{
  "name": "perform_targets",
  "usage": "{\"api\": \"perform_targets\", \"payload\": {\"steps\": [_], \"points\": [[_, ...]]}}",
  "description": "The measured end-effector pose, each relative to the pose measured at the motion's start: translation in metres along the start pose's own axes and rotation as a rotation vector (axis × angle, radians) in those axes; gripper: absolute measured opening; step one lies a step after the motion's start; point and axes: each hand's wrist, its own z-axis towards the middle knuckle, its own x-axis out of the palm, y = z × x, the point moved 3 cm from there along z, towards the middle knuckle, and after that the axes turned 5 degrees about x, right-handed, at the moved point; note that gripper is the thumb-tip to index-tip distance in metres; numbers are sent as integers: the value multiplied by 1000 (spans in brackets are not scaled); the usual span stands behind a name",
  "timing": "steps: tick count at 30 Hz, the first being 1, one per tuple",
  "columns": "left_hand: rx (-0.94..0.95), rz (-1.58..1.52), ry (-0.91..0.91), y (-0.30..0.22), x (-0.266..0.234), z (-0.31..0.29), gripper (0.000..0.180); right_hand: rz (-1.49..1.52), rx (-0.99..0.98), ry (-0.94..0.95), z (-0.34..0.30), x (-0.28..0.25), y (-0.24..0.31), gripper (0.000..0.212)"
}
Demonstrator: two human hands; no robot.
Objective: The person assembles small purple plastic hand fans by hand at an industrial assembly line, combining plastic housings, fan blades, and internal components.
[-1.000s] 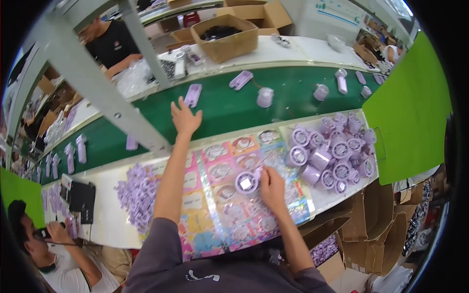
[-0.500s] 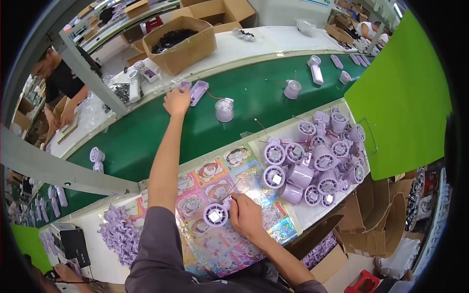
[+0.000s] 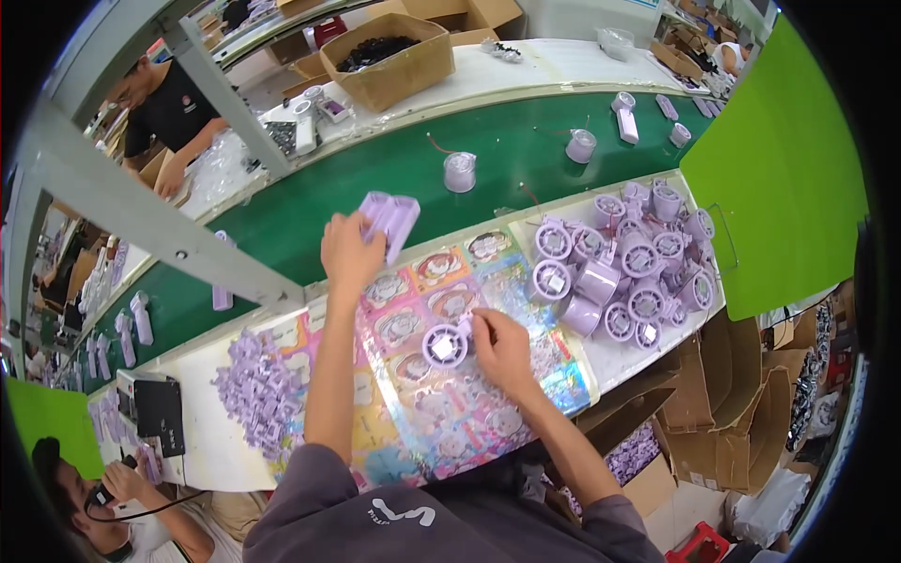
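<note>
Both hands busy over a colourful sticker sheet at a green belt

The left hand [image 3: 349, 255] grips a pale purple handle piece [image 3: 391, 221] at the belt [image 3: 310, 202] edge, fingers wrapped around it. The right hand [image 3: 500, 345] pinches a round purple fan head [image 3: 445, 345] lying on the sticker sheet [image 3: 413, 375]; a heap of similar fan heads [image 3: 619, 267] sits to its right.

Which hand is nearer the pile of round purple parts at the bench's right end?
Right. The right hand rests on the sticker sheet just left of the pile; the left hand holds a purple block farther left.
</note>
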Motion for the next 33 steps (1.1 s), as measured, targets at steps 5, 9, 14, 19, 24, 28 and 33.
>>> {"api": "perform_targets", "payload": {"steps": [5,9,14,19,24,28,33], "points": [[-36,-1,31,8,-27,-102,27,226,100,86,2,5,-9,22],[-117,-24,-1,-10,-40,-145,41,504,288,334,14,-1,-14,26],[-105,-262,50,-39,-62,-196,57,248,200,578,19,-43,-9,27],[118,-156,-16,-27,-76,-180,53,-173,170,416,3,-52,24,22],[375,-25,237,-6,-79,-161,30,-481,-359,0,-39,-47,58,35],[446,-38,275,3,-91,-182,17,-622,-138,114,-85,-63,54,51],[419,-193,268,1,-99,-192,52,-557,-170,480,-107,-88,55,63]]}}
